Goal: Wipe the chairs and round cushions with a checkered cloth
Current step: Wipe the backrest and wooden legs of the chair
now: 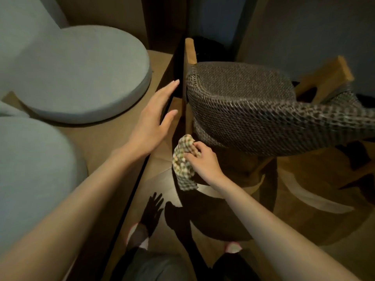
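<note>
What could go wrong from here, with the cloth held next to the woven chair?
1. The checkered cloth is bunched in the right hand with a loose end hanging down; it might snag on the open weave of the chair.
2. The left hand is open and holds nothing, so the chair may shift under a firm wipe.

a crumpled checkered cloth (183, 161) hangs just beside the woven chair (243, 110), a grey round cushion (81, 78) flat at left.
</note>
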`<action>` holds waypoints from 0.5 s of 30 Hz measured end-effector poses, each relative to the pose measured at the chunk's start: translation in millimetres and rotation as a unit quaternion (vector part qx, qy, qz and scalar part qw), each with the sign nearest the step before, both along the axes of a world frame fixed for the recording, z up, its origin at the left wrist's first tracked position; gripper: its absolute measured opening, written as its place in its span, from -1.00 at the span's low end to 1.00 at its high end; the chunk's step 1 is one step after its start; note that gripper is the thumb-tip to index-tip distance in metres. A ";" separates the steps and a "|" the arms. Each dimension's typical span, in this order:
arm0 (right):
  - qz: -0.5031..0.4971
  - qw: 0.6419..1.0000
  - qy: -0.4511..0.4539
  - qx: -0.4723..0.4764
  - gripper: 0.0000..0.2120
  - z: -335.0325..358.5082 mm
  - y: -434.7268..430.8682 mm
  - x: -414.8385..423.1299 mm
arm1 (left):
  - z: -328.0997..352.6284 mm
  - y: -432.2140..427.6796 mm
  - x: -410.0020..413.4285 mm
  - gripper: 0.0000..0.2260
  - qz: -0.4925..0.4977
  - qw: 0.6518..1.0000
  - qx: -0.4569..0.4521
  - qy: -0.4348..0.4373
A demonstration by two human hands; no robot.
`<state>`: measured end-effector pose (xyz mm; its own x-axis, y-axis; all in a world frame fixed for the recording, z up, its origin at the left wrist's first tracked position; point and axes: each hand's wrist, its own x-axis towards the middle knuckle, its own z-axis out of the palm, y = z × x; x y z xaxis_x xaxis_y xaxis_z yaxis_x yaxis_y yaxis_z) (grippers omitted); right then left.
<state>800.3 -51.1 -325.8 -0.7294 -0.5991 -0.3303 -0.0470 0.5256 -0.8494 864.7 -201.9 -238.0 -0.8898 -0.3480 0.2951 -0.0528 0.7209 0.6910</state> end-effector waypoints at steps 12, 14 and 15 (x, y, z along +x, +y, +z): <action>-0.124 0.986 -0.112 0.012 -0.90 86.3 -41.3 11.6 | 69.2 -52.0 -46.7 -0.52 -0.150 0.986 0.026 -0.066; -0.137 0.983 -0.119 0.013 -0.87 92.3 -37.3 9.3 | 70.0 -53.8 -57.9 -0.53 -0.169 0.981 0.020 -0.090; -0.135 0.983 -0.124 0.016 -0.85 94.6 -34.6 7.5 | 70.1 -53.4 -63.2 -0.53 -0.175 0.979 0.010 -0.104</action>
